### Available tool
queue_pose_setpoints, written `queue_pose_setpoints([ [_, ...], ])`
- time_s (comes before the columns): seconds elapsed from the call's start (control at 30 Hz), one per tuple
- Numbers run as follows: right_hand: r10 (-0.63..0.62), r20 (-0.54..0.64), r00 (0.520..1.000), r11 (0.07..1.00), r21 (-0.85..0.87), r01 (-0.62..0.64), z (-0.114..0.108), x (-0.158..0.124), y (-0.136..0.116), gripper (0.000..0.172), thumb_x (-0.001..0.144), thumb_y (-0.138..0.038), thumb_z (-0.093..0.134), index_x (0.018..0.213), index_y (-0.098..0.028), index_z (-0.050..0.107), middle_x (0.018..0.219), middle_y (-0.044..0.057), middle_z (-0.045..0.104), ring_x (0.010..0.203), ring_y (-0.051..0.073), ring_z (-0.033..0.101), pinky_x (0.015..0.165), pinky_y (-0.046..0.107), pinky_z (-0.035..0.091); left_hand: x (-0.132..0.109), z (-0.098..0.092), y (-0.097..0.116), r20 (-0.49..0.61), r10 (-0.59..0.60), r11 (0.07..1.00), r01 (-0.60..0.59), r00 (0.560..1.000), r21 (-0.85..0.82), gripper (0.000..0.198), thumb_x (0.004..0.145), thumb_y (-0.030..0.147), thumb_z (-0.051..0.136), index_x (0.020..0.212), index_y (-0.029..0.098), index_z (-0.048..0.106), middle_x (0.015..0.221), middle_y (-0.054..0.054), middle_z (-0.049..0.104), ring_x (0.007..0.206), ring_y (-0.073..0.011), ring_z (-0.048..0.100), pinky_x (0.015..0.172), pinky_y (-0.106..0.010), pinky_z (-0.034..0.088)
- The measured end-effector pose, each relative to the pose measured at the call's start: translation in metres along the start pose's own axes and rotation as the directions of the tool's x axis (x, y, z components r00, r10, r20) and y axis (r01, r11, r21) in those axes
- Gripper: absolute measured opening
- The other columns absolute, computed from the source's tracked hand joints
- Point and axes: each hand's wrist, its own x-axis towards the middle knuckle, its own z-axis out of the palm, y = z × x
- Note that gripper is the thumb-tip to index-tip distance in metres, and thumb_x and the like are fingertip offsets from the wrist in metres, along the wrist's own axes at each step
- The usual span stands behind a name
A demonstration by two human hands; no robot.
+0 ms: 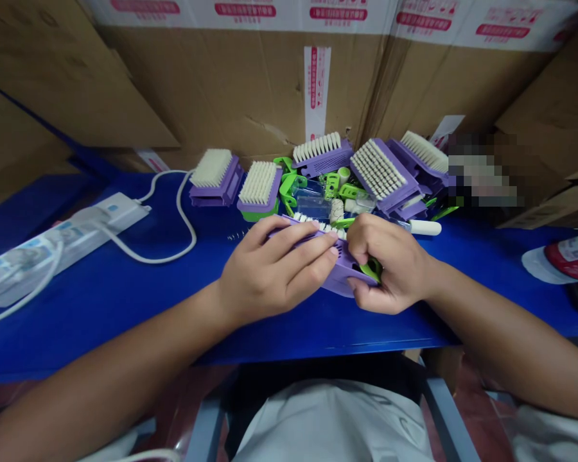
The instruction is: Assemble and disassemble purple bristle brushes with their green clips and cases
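Note:
My left hand [274, 269] and my right hand [388, 263] both grip a purple plastic scrubbing brush [340, 273] above the blue table [125, 321]. White bristles show along its top edge, partly hidden by my fingers. My right fingers also pinch a bright green plastic piece [370, 269] against the brush's end. Just beyond my hands lies a heap of several purple brushes with white bristles [380, 170], mixed with green plastic clips [289, 189]. A white-capped tube [424, 227] sticks out of the heap near my right hand.
A white power strip [72, 234] with a white cable [185, 218] lies on the table's left side. Cardboard boxes [241, 83] stand behind the table. A red-and-white package [563, 260] sits at the right edge. A pixelated patch [481, 170] covers something at the back right.

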Motion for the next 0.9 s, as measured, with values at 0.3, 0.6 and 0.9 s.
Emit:
queue_pose_setpoints([
  [0.3, -0.011, 0.009, 1.000, 0.998, 0.065, 0.011, 0.003, -0.002, 0.001, 0.011, 0.086, -0.025, 0.060, 0.091, -0.022, 0.051, 0.080, 0.004, 0.055, 0.072, 0.020, 0.055, 0.062, 0.034, 0.052, 0.001, 0.004, 0.008, -0.023, 0.035, 0.999, -0.036, 0.999, -0.032, 0.012, 0.099, 0.018, 0.060, 0.108, 0.021, 0.068, 0.118, -0.002, 0.080, 0.108, -0.0219, 0.075, 0.092, -0.040, 0.055],
  [0.6, -0.033, -0.087, 0.996, 0.999, -0.042, 0.029, 0.000, -0.001, 0.004, 0.040, 0.090, -0.054, 0.070, 0.109, -0.021, 0.057, 0.095, 0.008, 0.064, 0.088, 0.024, 0.066, 0.079, 0.040, 0.060, -0.006, 0.006, 0.004, 0.048, -0.119, 0.989, 0.123, 0.992, -0.081, 0.033, 0.094, 0.032, 0.068, 0.124, 0.019, 0.061, 0.120, -0.008, 0.080, 0.112, -0.0277, 0.074, 0.092, -0.044, 0.054],
  [0.9, -0.005, 0.017, 1.000, 0.985, -0.170, 0.007, -0.002, -0.007, 0.020, 0.075, 0.087, -0.040, 0.078, 0.149, -0.016, 0.043, 0.140, 0.019, 0.065, 0.135, 0.032, 0.062, 0.114, 0.049, 0.054, -0.010, 0.004, -0.006, 0.087, -0.298, 0.953, 0.302, 0.950, -0.029, 0.058, 0.084, 0.030, 0.068, 0.139, 0.015, 0.054, 0.122, -0.013, 0.076, 0.110, -0.0325, 0.072, 0.094, -0.046, 0.053],
])
